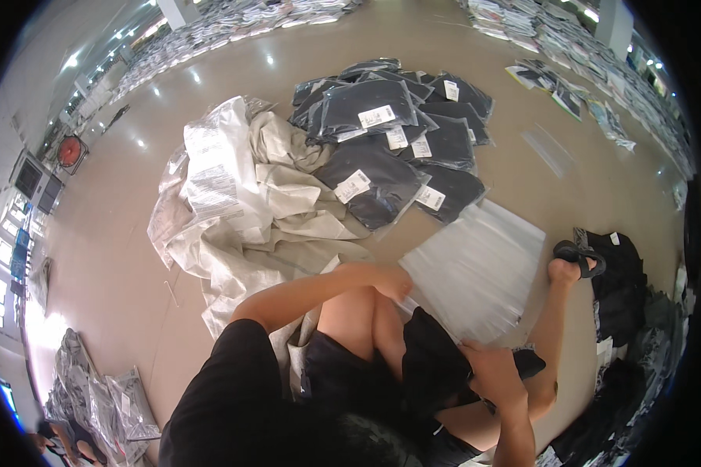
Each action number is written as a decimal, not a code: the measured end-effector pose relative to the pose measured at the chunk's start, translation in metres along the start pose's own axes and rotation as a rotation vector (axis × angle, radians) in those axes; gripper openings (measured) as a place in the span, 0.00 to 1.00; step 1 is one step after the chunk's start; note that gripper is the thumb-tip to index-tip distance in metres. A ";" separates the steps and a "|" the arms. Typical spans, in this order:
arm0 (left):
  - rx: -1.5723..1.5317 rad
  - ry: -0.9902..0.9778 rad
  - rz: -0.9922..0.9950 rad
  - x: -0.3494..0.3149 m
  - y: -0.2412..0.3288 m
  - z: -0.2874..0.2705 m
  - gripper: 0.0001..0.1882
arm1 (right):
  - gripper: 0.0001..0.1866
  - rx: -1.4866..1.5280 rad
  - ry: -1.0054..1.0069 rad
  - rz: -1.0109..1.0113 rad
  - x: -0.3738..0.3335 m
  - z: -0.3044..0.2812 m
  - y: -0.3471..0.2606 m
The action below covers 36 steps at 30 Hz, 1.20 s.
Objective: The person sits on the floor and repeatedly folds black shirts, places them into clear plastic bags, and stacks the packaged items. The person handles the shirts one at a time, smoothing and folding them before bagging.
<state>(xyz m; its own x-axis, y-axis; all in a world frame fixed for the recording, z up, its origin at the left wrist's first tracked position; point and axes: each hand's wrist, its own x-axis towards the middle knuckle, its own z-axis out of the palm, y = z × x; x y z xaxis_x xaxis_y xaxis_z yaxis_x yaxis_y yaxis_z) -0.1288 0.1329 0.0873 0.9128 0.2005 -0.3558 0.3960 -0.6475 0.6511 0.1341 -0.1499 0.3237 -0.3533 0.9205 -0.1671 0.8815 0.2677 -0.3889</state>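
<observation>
Fan with a red face (71, 152) stands near the left edge of the brown, glossy floor (117, 257). Toward the near left corner of the floor lie garments in clear, shiny bags (128, 401), and a little further right is a thin pale hook-shaped piece (171, 293). Next comes a white plastic sack (216, 167), print running down it, draped on a crumpled heap of beige woven cloth (288, 222). Touching that heap on its right, toward the far edge of the floor, is a pile of dark garments in clear bags (436, 140), many bearing a white label (several overlap, so their number is hard to tell). Nearer the person, the left hand (391, 282) is closed, its fingers gathered at the upper left corner of a black garment (428, 342) that lies between the person's legs. A fanned stack of clear plastic bags (475, 261) rests on the floor just beyond it. The right hand (492, 370) is closed on the garment's right side, its thumb toward the stack. Further right, a loose clear sheet (549, 150) lies flat, apart from the pile. Nearer the floor's right edge, a foot in a black sandal (582, 260) sits beside a heap of dark clothes (619, 303).
</observation>
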 end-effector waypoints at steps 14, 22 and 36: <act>-0.724 -0.082 0.237 -0.015 0.094 -0.033 0.21 | 0.37 0.282 0.290 0.133 -0.013 -0.010 0.004; -1.023 -0.029 -0.063 -0.014 0.126 -0.007 0.21 | 0.33 0.699 0.381 -0.111 0.008 0.081 0.018; -0.873 1.038 0.128 0.013 0.097 -0.029 0.20 | 0.22 1.421 0.347 0.136 0.023 0.128 0.051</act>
<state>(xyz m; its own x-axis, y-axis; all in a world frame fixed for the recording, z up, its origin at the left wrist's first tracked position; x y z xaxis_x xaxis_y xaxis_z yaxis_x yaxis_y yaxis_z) -0.0756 0.0941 0.1651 0.4486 0.8812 0.1495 -0.1160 -0.1085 0.9873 0.1311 -0.1510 0.1839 -0.0220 0.9908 -0.1332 -0.2134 -0.1349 -0.9676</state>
